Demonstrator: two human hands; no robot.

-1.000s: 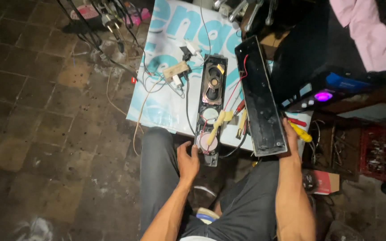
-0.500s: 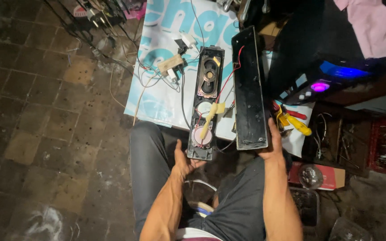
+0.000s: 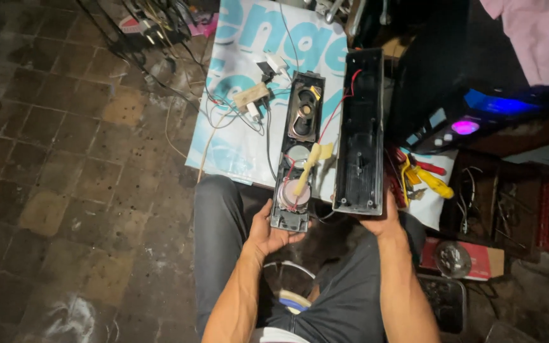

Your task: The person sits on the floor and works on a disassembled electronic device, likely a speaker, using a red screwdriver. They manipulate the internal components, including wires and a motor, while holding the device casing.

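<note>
My left hand (image 3: 267, 232) grips the near end of a long black speaker panel (image 3: 298, 152) with round drivers, yellow tape and red wires showing inside. My right hand (image 3: 381, 220) holds the near end of the matching black housing shell (image 3: 358, 133), which lies open side up just right of the panel. Thin red and black wires (image 3: 337, 109) run between the two halves. Both pieces extend away from me over a white sheet with blue lettering (image 3: 249, 82) spread on the floor.
A tan block with cables (image 3: 250, 96) lies on the sheet. Yellow-handled pliers (image 3: 428, 180) lie to the right, beside a black device with blue and pink lights (image 3: 471, 121). Tangled cables (image 3: 154, 32) sit at the far left. My legs in grey trousers (image 3: 218, 235) are below, on brown tiles.
The view shifted and both halves now sit a little further right in it. My left hand moved from on top of the panel's end to gripping it from below.
</note>
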